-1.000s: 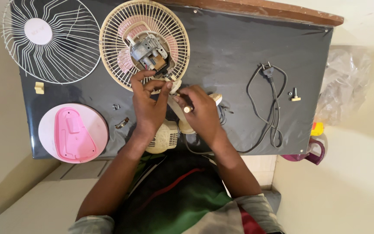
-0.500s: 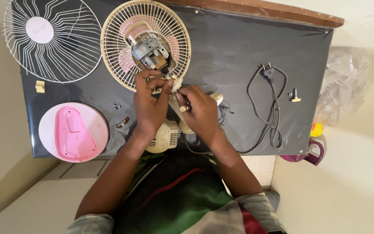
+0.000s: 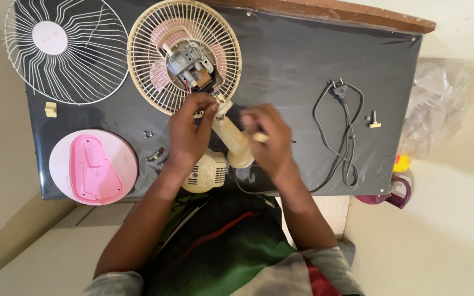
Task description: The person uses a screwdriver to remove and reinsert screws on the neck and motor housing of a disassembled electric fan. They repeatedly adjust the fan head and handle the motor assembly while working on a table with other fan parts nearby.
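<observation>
— What lies along the top of your table point(image 3: 281, 71)?
— The loose grille point(image 3: 64, 49) sits upper left; the rear grille point(image 3: 154, 71), motor point(image 3: 188, 64) on it, is just right.
— And lower?
— The round base point(image 3: 91, 167) lies lower left, the coiled cord point(image 3: 344, 137) right of centre.

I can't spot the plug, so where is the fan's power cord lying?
The black power cord lies coiled on the dark table mat, to the right of the right hand, beside a small screw knob.
</observation>
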